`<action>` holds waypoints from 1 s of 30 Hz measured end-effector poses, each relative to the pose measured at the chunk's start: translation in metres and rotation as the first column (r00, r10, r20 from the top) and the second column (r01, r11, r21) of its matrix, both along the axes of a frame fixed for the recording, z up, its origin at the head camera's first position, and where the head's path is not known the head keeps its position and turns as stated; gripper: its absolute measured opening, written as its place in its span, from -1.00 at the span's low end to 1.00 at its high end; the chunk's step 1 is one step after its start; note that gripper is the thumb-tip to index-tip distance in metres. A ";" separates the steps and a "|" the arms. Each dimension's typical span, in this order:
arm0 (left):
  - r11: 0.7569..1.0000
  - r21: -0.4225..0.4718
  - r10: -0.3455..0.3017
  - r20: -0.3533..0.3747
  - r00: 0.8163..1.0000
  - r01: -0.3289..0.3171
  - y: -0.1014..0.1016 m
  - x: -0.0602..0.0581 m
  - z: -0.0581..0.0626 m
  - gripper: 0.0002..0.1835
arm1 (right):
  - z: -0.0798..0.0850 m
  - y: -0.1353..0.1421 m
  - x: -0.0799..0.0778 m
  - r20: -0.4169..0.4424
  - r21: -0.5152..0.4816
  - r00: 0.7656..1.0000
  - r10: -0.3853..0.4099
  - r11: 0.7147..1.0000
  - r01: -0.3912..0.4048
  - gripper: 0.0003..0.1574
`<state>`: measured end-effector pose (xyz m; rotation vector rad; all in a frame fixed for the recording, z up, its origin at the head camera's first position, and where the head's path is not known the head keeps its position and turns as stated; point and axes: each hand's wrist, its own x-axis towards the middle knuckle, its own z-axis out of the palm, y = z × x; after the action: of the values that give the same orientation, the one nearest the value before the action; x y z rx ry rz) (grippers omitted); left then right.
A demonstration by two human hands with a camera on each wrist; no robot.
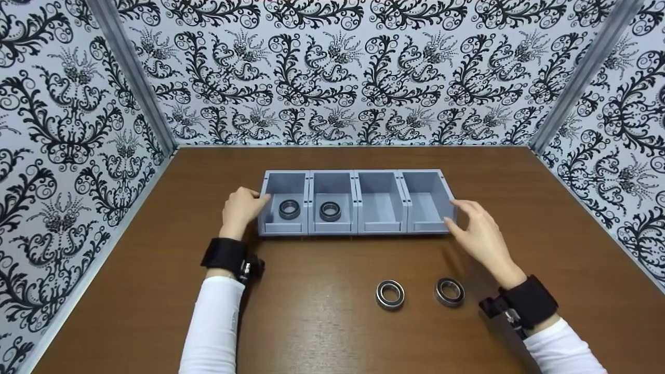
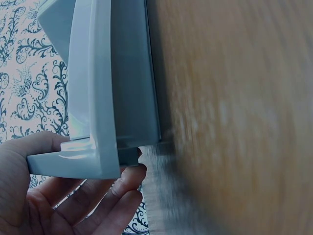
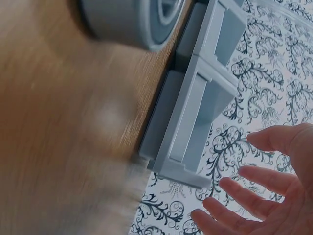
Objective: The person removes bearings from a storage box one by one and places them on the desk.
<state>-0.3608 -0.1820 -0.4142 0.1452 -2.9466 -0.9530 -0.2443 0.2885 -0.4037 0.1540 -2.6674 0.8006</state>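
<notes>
L hand [image 1: 242, 209] ½-curled on bin [image 1: 283, 228]

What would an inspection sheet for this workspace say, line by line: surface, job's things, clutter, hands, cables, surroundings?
Surface: brown table, with a patch of glare.
Job's things: four grey bins in a row; one ring in the leftmost, a second ring in the next, the other two bins empty; a third ring and a fourth ring on the table in front.
Clutter: nothing seen.
Hands: left hand grips the row's left end; right hand is beside its right end, fingers spread, apart from it in the right wrist view. Both wrists wear black bands.
Cables: nothing seen.
Surroundings: black-and-white patterned walls, grey corner posts.
</notes>
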 end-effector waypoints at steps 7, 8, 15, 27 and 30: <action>1.000 0.003 0.005 0.004 1.000 -0.005 0.000 0.000 0.000 -0.44 | -0.003 0.007 -0.005 0.013 -0.019 1.000 -0.027 0.999 0.027 -0.39; 1.000 0.004 0.006 0.003 1.000 -0.006 0.000 0.000 0.000 -0.45 | -0.004 0.008 -0.006 0.019 -0.018 0.999 -0.032 0.999 0.032 -0.38; 1.000 0.013 0.014 0.001 1.000 -0.014 0.001 0.000 -0.001 -0.46 | -0.005 0.013 -0.013 0.077 -0.020 0.996 -0.041 0.999 0.043 -0.35; 1.000 0.013 0.011 0.008 1.000 -0.011 0.000 0.000 0.000 -0.46 | -0.012 0.019 -0.034 0.192 -0.115 0.981 0.023 0.993 -0.001 -0.26; 1.000 0.011 0.011 0.007 1.000 -0.011 0.000 -0.001 0.000 -0.45 | -0.015 0.021 -0.039 0.212 -0.116 0.977 0.034 0.993 -0.010 -0.25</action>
<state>-0.3613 -0.1817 -0.4145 0.1653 -2.9445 -0.9695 -0.2838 0.3100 -0.4184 0.0723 -2.8132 1.0279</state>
